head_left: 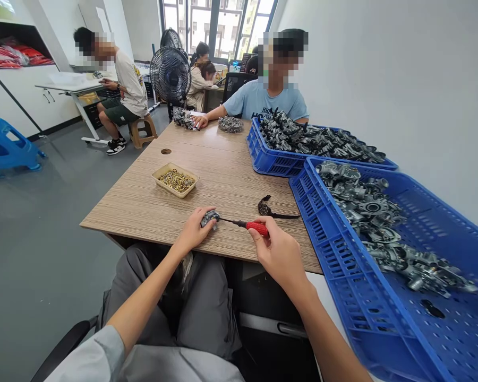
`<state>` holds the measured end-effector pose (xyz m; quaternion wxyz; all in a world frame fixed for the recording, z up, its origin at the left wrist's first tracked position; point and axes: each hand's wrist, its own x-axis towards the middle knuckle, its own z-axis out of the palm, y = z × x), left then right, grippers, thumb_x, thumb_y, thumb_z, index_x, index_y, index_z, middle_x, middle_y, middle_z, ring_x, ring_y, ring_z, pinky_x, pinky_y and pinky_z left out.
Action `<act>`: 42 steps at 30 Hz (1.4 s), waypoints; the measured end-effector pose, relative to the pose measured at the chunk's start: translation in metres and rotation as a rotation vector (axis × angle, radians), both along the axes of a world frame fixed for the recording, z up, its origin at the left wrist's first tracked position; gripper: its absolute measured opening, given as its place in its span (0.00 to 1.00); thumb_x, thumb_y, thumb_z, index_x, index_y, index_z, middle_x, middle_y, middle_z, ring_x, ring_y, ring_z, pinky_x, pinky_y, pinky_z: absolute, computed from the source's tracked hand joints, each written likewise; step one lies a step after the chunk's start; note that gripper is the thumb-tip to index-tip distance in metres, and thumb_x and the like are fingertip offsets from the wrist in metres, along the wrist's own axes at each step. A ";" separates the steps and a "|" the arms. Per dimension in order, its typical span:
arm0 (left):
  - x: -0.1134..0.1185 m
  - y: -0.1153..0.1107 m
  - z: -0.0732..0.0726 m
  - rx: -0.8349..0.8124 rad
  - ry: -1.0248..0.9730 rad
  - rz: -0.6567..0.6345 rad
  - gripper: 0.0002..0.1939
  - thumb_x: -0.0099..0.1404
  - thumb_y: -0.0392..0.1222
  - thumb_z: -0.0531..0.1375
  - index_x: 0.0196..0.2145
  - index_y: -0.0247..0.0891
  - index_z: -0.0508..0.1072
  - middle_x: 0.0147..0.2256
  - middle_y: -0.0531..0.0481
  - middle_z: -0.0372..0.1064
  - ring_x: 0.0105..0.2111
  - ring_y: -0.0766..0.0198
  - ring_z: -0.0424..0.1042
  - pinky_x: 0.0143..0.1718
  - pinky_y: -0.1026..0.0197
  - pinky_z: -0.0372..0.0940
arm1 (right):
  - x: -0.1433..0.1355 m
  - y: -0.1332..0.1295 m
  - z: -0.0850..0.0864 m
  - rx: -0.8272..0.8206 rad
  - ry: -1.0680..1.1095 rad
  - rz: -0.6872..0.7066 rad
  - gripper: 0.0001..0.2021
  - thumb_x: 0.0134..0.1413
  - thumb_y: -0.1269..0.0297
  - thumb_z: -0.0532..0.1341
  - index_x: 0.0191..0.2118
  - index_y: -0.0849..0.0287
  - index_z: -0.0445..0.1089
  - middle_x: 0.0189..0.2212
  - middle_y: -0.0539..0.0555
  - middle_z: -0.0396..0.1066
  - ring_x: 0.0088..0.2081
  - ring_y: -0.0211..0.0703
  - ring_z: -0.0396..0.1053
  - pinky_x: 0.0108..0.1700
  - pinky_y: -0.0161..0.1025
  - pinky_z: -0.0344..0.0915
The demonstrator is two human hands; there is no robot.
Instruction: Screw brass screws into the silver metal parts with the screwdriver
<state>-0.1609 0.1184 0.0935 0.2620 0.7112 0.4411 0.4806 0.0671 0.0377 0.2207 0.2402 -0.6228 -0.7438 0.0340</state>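
My left hand (195, 228) is closed around a small grey metal casting (210, 218) at the table's near edge. In my right hand (276, 246) is a screwdriver with a red handle (257, 228) and a dark shaft. The shaft points left, and its tip meets the right side of the casting; the exact contact point is too small to make out. Beyond my left hand stands a cream tray (158, 179) of brass-coloured screws (177, 181). A black wristwatch (265, 207) lies on the table just past the screwdriver.
Two blue crates (326, 239) holding many metal castings (374, 207) line the right side. Across the wooden table (219, 159) sits a person in a light blue shirt (258, 101), beside a bagged bundle of parts (230, 124). A black fan (170, 74) stands behind.
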 end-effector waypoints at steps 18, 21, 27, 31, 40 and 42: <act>-0.002 0.002 -0.002 -0.021 -0.054 0.021 0.17 0.72 0.42 0.61 0.57 0.42 0.72 0.52 0.45 0.75 0.53 0.56 0.74 0.58 0.51 0.67 | -0.001 0.001 -0.001 0.019 0.009 0.039 0.12 0.69 0.57 0.56 0.53 0.52 0.68 0.43 0.53 0.81 0.31 0.46 0.75 0.36 0.40 0.63; -0.001 0.002 -0.002 -0.018 -0.054 0.020 0.17 0.71 0.42 0.61 0.57 0.42 0.73 0.52 0.45 0.76 0.52 0.56 0.74 0.57 0.51 0.67 | -0.001 0.000 -0.001 0.017 0.016 0.048 0.12 0.69 0.58 0.56 0.53 0.53 0.68 0.43 0.53 0.81 0.31 0.46 0.75 0.36 0.40 0.64; -0.001 0.001 0.000 -0.019 -0.046 0.022 0.17 0.72 0.42 0.60 0.57 0.42 0.72 0.51 0.45 0.76 0.52 0.56 0.74 0.57 0.51 0.67 | -0.003 0.000 -0.002 0.031 0.023 0.074 0.12 0.69 0.59 0.55 0.53 0.54 0.68 0.45 0.55 0.81 0.36 0.49 0.77 0.38 0.42 0.66; -0.002 0.001 0.002 -0.019 -0.050 0.018 0.17 0.71 0.42 0.60 0.57 0.42 0.73 0.52 0.44 0.76 0.53 0.56 0.74 0.57 0.51 0.67 | -0.004 -0.001 -0.002 0.046 0.023 0.091 0.13 0.69 0.59 0.55 0.54 0.55 0.69 0.47 0.56 0.80 0.38 0.50 0.78 0.40 0.42 0.67; -0.002 0.001 0.001 -0.028 -0.075 0.022 0.16 0.71 0.43 0.61 0.56 0.41 0.73 0.51 0.45 0.76 0.52 0.56 0.74 0.56 0.52 0.67 | -0.002 0.001 -0.004 0.090 -0.018 0.083 0.12 0.69 0.61 0.57 0.54 0.54 0.69 0.46 0.55 0.81 0.37 0.50 0.78 0.36 0.41 0.66; -0.002 0.001 0.001 -0.036 -0.069 0.024 0.16 0.71 0.43 0.61 0.56 0.42 0.73 0.52 0.46 0.76 0.52 0.56 0.74 0.56 0.53 0.66 | -0.002 0.001 -0.006 0.109 -0.024 0.085 0.12 0.69 0.61 0.57 0.54 0.54 0.69 0.45 0.55 0.81 0.38 0.50 0.79 0.36 0.41 0.66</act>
